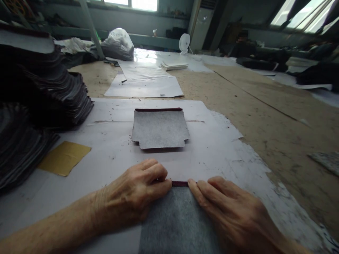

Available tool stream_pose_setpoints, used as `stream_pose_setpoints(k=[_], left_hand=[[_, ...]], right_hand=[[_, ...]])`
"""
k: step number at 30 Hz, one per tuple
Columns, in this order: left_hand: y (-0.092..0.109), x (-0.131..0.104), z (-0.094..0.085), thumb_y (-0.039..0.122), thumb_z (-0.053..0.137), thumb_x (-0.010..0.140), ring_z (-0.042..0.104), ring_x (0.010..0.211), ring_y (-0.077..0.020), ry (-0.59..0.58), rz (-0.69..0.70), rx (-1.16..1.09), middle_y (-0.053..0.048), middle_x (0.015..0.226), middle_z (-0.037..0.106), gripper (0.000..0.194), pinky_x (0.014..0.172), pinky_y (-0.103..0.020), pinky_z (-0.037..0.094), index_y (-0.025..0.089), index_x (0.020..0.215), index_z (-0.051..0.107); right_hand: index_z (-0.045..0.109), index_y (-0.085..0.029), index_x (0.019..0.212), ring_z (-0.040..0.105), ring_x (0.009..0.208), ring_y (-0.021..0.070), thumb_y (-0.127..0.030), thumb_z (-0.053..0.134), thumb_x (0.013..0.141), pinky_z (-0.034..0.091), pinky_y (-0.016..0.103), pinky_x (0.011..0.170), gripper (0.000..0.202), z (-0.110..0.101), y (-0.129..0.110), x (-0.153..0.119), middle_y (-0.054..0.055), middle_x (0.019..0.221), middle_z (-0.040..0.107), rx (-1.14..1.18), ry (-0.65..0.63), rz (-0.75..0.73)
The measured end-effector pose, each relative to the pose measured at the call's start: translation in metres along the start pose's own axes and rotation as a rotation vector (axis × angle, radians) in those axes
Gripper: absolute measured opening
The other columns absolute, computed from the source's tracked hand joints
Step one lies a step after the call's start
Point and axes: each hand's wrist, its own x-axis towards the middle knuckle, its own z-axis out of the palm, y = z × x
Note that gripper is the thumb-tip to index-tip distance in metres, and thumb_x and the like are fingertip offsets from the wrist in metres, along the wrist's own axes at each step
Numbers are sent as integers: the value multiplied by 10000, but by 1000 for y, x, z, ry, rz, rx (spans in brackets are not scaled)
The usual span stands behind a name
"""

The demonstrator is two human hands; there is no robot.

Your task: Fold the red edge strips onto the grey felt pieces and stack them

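The grey cloth [177, 222] is found on the near side of the fingertips [191, 183], its dark-red edge [180, 183] running left to right between the left hand [137, 187] and right hand [235, 204], equally near and both pressed onto it, though any pinch underneath cannot be confirmed.

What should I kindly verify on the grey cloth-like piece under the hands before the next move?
1. Left hand at the dark red strip along the far edge of the grey cloth-like piece: ok, touching.
2. Right hand at the same strip: ok, touching.
3. Strip's ends flat: cannot tell, hidden by the hands.
4. Piece's near end straight: cannot tell, out of frame.
5. Notched light-grey piece apart from both hands: ok.
6. Yellow four-sided sheet apart from both hands: ok.
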Motion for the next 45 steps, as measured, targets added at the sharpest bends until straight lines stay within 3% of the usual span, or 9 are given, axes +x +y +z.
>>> stream_pose_setpoints(k=[5,9,13,16,20,30,39,42,45], left_hand=[[0,0,0,-12,364,771,390,711,-151,14,33,44,-71,814,496,238,653,-310,408,92,839,567],[1,0,1,19,343,799,386,694,-155,-8,47,76,-73,783,494,232,634,-316,404,89,782,564],[0,-2,0,33,355,803,408,698,-158,12,32,75,-72,776,504,229,648,-325,416,95,779,574],[-4,-7,-7,38,405,811,447,723,-136,75,-51,-24,-60,806,515,200,664,-277,431,107,862,586],[-8,-16,-16,38,440,822,478,754,-99,52,-174,-132,-31,826,511,208,681,-215,427,141,917,594],[-9,-20,-17,-4,425,755,441,719,-131,10,-62,10,-51,814,515,254,669,-284,409,126,896,591],[-3,-15,-16,71,421,726,438,685,-172,-50,40,199,-77,761,529,217,619,-343,401,104,875,575],[-5,-14,-21,65,426,718,462,683,-163,-30,-12,169,-56,756,532,262,634,-339,398,133,904,598],[-4,-17,-29,40,385,759,506,732,-136,121,-173,-43,-47,821,540,342,661,-292,429,171,989,601]], right_hand=[[648,-52,902,534,815,219,-26,331,805,480,356,675,332,-5,-7,19,127,881,621,-137,-9,-58],[646,-66,789,507,666,179,-48,369,777,457,306,567,278,6,-17,37,105,709,575,64,58,57],[644,-76,748,457,595,167,-25,342,772,410,294,513,307,16,-22,42,81,624,538,-43,126,28],[651,-60,800,451,603,173,-21,356,771,401,300,518,299,16,-22,40,85,631,539,-98,102,-20],[649,-57,801,446,620,174,-23,344,783,402,303,531,307,16,-20,37,87,647,537,-74,97,-35],[575,-74,1068,467,635,146,-50,346,838,428,285,565,325,23,-15,30,49,684,552,2,91,-38],[641,-78,910,517,714,187,-33,318,813,454,337,605,340,18,-21,42,100,765,602,-84,45,-123],[642,-89,797,492,670,174,-33,311,803,447,317,577,335,23,-21,49,92,701,570,30,82,-120],[633,-62,817,459,643,165,-29,322,797,440,305,560,313,30,-17,51,98,707,552,130,94,-150]])
